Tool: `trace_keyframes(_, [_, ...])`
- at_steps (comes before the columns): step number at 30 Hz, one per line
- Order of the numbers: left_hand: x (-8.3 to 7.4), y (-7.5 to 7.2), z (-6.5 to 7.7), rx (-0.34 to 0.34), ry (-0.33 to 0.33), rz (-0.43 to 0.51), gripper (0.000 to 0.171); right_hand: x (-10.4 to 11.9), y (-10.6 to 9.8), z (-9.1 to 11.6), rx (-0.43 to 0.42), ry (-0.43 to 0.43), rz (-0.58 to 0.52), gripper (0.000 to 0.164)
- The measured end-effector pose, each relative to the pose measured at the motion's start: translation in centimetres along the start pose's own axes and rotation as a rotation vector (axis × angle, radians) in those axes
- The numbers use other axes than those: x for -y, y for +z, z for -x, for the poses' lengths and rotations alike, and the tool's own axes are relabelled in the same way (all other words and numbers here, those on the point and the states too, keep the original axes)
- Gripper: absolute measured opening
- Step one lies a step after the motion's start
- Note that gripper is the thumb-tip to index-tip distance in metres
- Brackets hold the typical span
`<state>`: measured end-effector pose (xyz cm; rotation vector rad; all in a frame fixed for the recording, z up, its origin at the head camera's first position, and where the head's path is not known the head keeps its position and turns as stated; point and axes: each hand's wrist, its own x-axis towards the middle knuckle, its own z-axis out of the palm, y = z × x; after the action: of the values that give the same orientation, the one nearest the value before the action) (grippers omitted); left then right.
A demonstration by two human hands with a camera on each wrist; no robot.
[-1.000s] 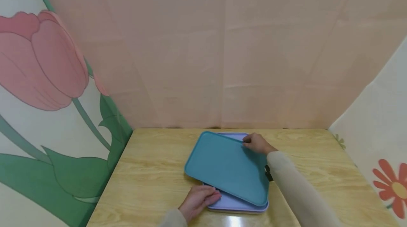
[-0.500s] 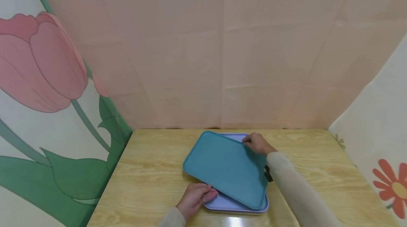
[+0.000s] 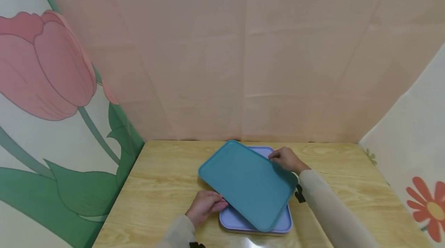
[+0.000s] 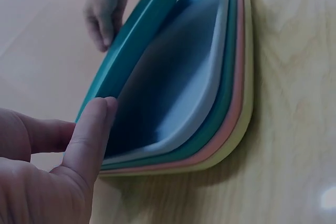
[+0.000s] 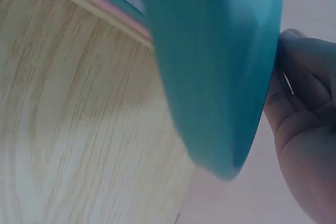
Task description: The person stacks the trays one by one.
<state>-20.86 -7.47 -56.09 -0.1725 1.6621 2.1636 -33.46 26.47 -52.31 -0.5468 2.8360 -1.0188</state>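
Note:
A teal rectangular tray [image 3: 248,184] lies turned at an angle over a stack of trays, lifted off them at one side. My left hand [image 3: 205,206] pinches its near left edge, with the thumb [image 4: 89,135] on the rim in the left wrist view. At its far right edge, my right hand [image 3: 286,159] pinches the rim; in the right wrist view the fingers [image 5: 304,61] are against the tray's edge. The lavender tray [image 3: 236,221] tops the stack. Under it, the left wrist view shows teal [image 4: 223,93], pink [image 4: 236,98] and pale yellow [image 4: 247,93] rims.
The stack stands on a wood-grain table [image 3: 167,174]. Behind the table hangs a plain pinkish cloth [image 3: 243,66]. A tulip-printed cloth [image 3: 59,70] borders the left side, and a flower-printed cloth [image 3: 417,143] the right.
The teal tray has turned clockwise over the stack, its near corner shifting left. My left hand has moved left and slightly away from me with its edge; my right hand has moved slightly right.

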Motion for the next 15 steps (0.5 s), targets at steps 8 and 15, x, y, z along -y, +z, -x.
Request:
trace_keyframes(8, [-1.7,-0.5,-0.3,-0.039,-0.021,-0.084,0.016,0.0,-0.8,1.7,0.11,0.095,-0.171,0.018])
trace_keyframes(15, [-3.0,-1.2,-0.7,-0.046,0.011,-0.196,0.014,-0.6,-0.6,2.9,0.154,0.136,-0.294,0.02])
